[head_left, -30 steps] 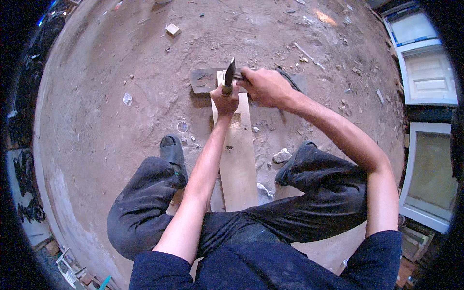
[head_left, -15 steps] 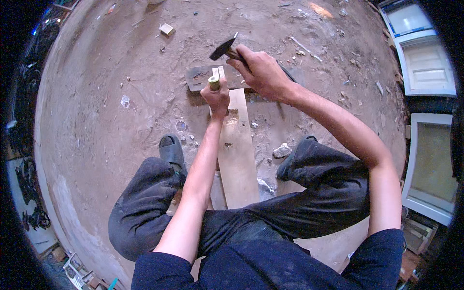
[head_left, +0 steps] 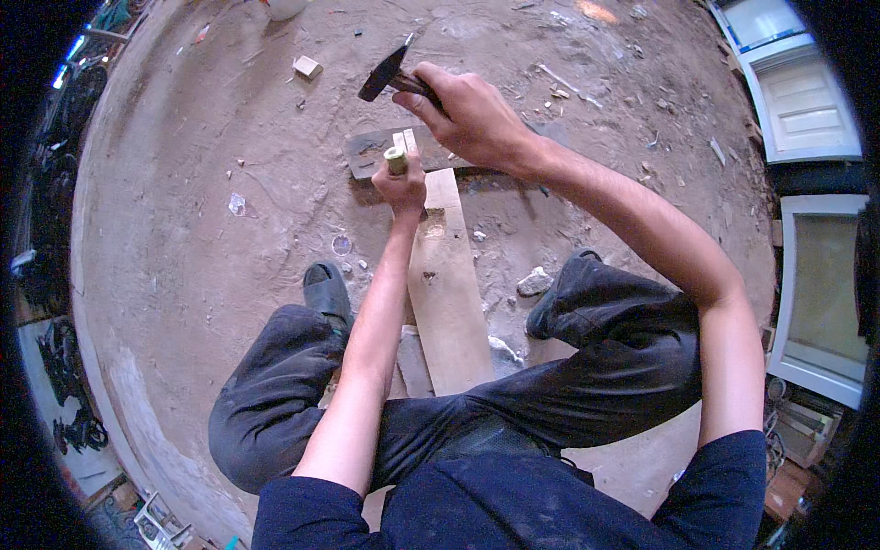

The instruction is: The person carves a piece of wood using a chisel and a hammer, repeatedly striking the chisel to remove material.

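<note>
My right hand [head_left: 472, 119] is closed round the handle of a hammer [head_left: 382, 75], raised above and beyond my left hand. The dark hammer head is clear of everything below it. My left hand [head_left: 401, 190] grips a chisel upright by its greenish handle [head_left: 395, 161], whose round butt faces up; its blade is hidden under the fist. Beneath lies a pale wooden board [head_left: 449, 321], running from between my legs to a dark plank [head_left: 367, 154]. Just right of my left wrist, a rough rectangular recess [head_left: 434, 221] with chips is cut in the board. A small dark hole is nearer me.
My sandalled feet [head_left: 327, 291] flank the board on a dusty dirt floor. A whitish stone [head_left: 534, 281] sits by the right foot. A small wood block [head_left: 308, 67] lies far left among scattered debris. White-framed panels [head_left: 818, 293] stand along the right side.
My right hand has lifted the hammer up and to the left, farther from the chisel. My left hand keeps its grip on the chisel. The view has shifted slightly.
</note>
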A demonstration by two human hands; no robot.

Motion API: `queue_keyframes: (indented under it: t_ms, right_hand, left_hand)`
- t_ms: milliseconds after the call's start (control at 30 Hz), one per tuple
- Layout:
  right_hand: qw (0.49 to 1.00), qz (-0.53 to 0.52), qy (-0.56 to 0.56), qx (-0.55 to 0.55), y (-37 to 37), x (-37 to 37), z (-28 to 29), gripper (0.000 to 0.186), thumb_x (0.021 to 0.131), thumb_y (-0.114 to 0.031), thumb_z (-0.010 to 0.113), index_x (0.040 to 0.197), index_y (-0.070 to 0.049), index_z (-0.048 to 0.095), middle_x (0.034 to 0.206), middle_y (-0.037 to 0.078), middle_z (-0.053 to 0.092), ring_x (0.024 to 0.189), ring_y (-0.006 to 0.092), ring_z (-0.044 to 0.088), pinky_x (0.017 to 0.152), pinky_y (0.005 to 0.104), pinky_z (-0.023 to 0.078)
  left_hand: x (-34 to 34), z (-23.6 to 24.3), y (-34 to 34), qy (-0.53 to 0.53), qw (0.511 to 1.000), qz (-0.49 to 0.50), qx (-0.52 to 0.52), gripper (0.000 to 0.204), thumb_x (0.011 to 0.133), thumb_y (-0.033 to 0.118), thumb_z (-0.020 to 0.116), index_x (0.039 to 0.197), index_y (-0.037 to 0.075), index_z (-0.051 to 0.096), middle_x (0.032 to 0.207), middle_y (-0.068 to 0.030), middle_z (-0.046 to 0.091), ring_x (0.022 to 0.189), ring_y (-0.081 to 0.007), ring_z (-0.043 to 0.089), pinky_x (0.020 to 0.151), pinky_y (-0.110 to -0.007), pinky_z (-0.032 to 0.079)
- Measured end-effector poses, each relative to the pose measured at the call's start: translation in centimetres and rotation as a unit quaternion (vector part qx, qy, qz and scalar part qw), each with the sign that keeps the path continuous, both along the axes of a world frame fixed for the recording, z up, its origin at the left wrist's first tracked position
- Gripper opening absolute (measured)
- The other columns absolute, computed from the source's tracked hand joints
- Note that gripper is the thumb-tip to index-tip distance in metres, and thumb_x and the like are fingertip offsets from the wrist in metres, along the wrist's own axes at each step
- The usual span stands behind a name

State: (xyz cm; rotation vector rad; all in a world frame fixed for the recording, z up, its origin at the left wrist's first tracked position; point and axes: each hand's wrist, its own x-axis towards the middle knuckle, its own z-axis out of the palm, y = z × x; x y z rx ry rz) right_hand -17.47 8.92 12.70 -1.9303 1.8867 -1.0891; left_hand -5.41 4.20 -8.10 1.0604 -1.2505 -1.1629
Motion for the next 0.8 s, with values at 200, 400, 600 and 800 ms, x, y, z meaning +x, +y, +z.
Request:
queue_keyframes:
  t_ms: [200,400,600,800]
  right_hand:
    - [0.982,0.060,0.112,0.141,-0.1,-0.5,-4.4,0.028,0.096,-0.032,0.056,0.097,-0.004,0.056,0.076,0.024,0.063,0.077,0.0456,0.063,0.065,0.0521,0.049]
    - [0.996,-0.017,-0.014,0.090,-0.5,0.3,-3.3,0.031,0.093,-0.034,0.058,0.097,-0.003,0.060,0.083,0.024,0.066,0.081,0.0444,0.064,0.070,0.0539,0.050]
    - [0.965,0.059,0.108,0.230,-0.6,0.2,-3.5,0.036,0.094,-0.037,0.056,0.097,-0.002,0.062,0.087,0.024,0.067,0.086,0.0447,0.065,0.074,0.0526,0.052]
    - [0.992,0.028,0.015,0.120,-1.3,-0.8,-0.6,0.036,0.093,-0.032,0.064,0.098,0.003,0.060,0.075,0.020,0.064,0.066,0.0321,0.062,0.063,0.0418,0.048]
  left_hand:
    - [-0.2,0.4,0.4,-0.113,0.983,0.011,-0.147,0.027,0.085,0.018,0.069,0.069,-0.002,0.061,0.052,-0.0042,0.058,0.048,-0.0099,0.057,0.048,-0.030,0.045]
    - [-0.3,-0.6,0.5,-0.046,0.993,-0.021,-0.109,0.032,0.085,0.019,0.069,0.065,-0.003,0.058,0.050,-0.0035,0.056,0.049,-0.0096,0.054,0.047,-0.031,0.042]
    - [-0.3,-1.4,-0.2,-0.113,0.971,-0.005,-0.211,0.032,0.083,0.014,0.069,0.062,-0.004,0.053,0.050,-0.0026,0.053,0.049,-0.0073,0.051,0.046,-0.031,0.040]
    - [0.4,0.5,-1.5,0.067,0.975,-0.196,0.076,0.032,0.088,0.020,0.070,0.062,0.010,0.055,0.053,0.0024,0.053,0.044,-0.0060,0.049,0.041,-0.024,0.036]
